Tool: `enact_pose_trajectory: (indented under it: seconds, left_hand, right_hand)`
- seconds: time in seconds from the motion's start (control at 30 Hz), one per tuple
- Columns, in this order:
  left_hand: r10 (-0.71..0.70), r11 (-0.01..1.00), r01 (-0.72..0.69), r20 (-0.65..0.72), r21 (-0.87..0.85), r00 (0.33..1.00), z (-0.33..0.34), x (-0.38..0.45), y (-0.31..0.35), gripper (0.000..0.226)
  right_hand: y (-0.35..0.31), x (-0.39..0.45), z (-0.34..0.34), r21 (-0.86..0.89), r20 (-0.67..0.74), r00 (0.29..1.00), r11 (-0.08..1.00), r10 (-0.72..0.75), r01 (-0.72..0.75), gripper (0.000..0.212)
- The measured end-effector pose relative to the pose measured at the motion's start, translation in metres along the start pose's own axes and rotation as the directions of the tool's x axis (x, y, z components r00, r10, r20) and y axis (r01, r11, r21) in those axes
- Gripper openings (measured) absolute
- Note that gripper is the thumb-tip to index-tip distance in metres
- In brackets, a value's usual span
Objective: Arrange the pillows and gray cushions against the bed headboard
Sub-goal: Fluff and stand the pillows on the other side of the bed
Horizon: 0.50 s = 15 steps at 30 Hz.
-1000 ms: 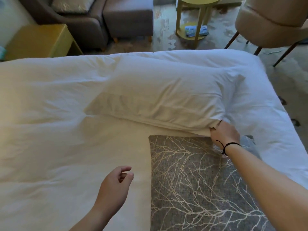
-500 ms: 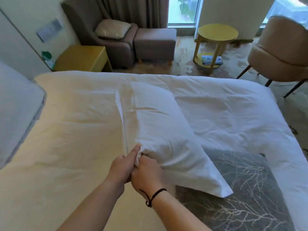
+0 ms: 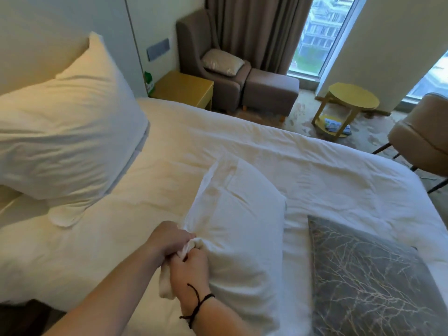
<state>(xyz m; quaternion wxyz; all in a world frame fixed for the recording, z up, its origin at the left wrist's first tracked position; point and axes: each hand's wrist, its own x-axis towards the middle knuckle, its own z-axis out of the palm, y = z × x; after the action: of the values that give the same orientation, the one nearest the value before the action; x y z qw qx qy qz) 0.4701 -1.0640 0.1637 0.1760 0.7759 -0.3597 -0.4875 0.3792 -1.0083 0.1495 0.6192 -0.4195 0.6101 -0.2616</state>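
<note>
1. Right hand (image 3: 190, 270), black cord on the wrist: fingers curled tight, bunching the near corner of item 3.
2. Left hand (image 3: 169, 240): touching the right hand just beyond it, fingers (image 3: 186, 235) closed on the same fold of fabric.
3. Soft white rectangular pillow in a creased cotton case (image 3: 238, 226): runs away from the knuckles and to their right. Near corner twisted into a knot by the grip; the rest plump, lightly wrinkled, lying on the white quilted duvet (image 3: 315, 180). Not yet at the head end.
4. Grey woven square cushion with a pale branching-twig pattern (image 3: 363, 275): right of the fingers, just beside item 3, flat on the duvet. Judged still to be placed.
5. Large plump white pillow (image 3: 65, 132): far left of and beyond the fingers, propped upright against the pale headboard panel (image 3: 36, 44). Judged already in position.
6. Progress, as judged: one pillow set, one in hand, one cushion waiting; any other cushions are out of view.
</note>
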Motion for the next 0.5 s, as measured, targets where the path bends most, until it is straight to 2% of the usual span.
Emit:
enact_pose_trajectory:
  seconds: [0.1,0.17,0.27,0.33,0.4,0.43,0.5]
  left_hand:
    - [0.112,0.972,-0.101,-0.041,0.212,0.993,-0.051,-0.008,-0.018,0.024]
    - [0.176,0.946,-0.157,-0.042,0.284,0.983,-0.072,-0.012,-0.030,0.041]
    - [0.245,0.903,-0.204,-0.064,0.378,0.967,-0.092,-0.020,-0.052,0.048]
    - [0.281,0.881,-0.237,-0.049,0.408,0.958,-0.096,-0.026,-0.063,0.046]
    - [0.314,0.860,-0.274,-0.022,0.431,0.949,-0.098,-0.034,-0.074,0.044]
    - [0.329,0.848,-0.293,-0.005,0.442,0.944,-0.096,-0.039,-0.078,0.043]
    - [0.344,0.821,-0.324,0.045,0.469,0.938,-0.087,-0.048,-0.085,0.040]
  right_hand:
    - [-0.011,-0.021,0.048,0.131,0.062,0.998,0.991,0.029,-0.037,0.010]
    - [-0.018,-0.034,0.070,0.160,0.119,0.988,0.981,0.094,-0.112,0.023]
    - [-0.026,-0.050,0.082,0.005,0.243,0.948,0.977,0.207,-0.215,0.026]
    - [-0.033,-0.057,0.071,-0.135,0.420,0.868,0.964,0.265,-0.230,0.019]
    - [-0.041,-0.058,0.048,-0.331,0.570,0.766,0.936,0.298,-0.118,0.022]
    - [-0.044,-0.053,0.032,-0.415,0.593,0.759,0.910,0.269,0.001,0.026]
    - [-0.052,-0.032,0.000,-0.583,0.526,0.844,0.766,0.101,0.272,0.033]
